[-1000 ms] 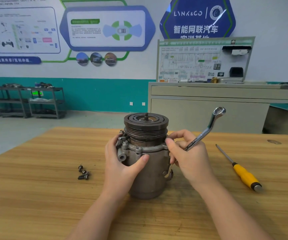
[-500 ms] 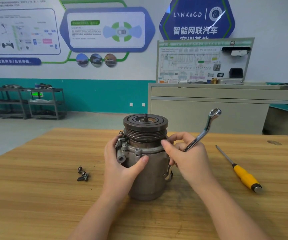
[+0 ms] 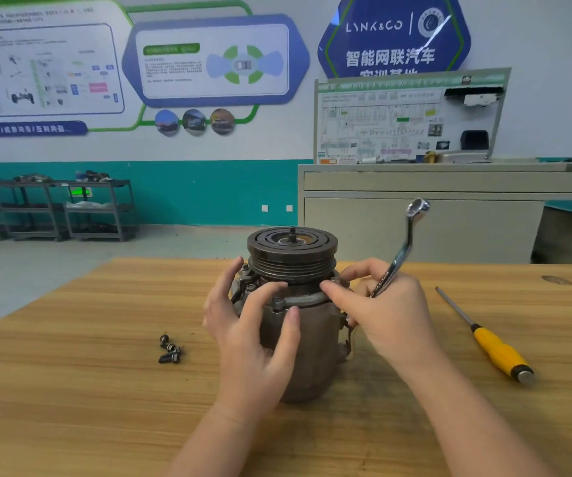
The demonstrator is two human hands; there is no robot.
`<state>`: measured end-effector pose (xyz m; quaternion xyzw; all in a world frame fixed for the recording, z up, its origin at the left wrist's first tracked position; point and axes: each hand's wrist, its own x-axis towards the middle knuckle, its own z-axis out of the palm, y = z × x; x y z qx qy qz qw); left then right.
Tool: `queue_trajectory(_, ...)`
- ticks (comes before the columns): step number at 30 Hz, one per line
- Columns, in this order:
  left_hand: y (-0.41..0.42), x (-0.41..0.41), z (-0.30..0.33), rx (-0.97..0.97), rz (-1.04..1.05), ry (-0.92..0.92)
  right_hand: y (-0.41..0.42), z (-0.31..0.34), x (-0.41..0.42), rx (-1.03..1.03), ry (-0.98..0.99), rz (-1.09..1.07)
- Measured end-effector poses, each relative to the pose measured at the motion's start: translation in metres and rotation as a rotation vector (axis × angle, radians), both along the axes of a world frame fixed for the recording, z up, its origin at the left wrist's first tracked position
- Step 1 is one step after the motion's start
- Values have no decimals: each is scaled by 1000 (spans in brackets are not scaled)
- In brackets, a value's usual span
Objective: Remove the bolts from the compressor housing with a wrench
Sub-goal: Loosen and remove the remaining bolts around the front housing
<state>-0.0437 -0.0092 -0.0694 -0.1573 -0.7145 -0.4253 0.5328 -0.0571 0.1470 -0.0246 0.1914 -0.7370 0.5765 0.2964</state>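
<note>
- The right hand (image 3: pixel 391 311) is seen at the right side of the compressor housing (image 3: pixel 298 339), with its fingers curled around the shank of a wrench (image 3: pixel 402 247).
- The wrench is held tilted, its ring end raised above the hand and leaning towards the far right; its lower end is hidden inside the fist.
- The right forefinger and thumb are stretched towards a bolt (image 3: pixel 335 280) on the housing flange, just under the pulley (image 3: pixel 291 251); whether the bolt is actually pinched cannot be told.
- The left hand (image 3: pixel 250 325) is laid against the left front of the housing with its fingers spread: the thumb is pressed on the front of the body, the forefinger is reached over the flange, and the remaining fingers are raised beside the pulley.
- The compressor housing is stood upright near the middle of the wooden table (image 3: pixel 71 390), with the grooved pulley uppermost and a short shaft projecting from its centre.
- A small heap of loose bolts (image 3: pixel 170 349) is seen on the table to the left of the housing, apart from it.
- A screwdriver (image 3: pixel 487 342) with a yellow handle is laid on the table to the right, well apart from the right hand, its tip pointed away from the person.
- Behind the table a grey cabinet (image 3: pixel 450 218) carrying a display board (image 3: pixel 408 118) is seen, and dark shelving (image 3: pixel 54 208) is set against the teal wall at the far left.
</note>
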Motion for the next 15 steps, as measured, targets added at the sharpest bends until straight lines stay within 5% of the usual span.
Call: queue_trajectory(15,10,4,3,-81,-12,15,-1,-3,2,87,34,53)
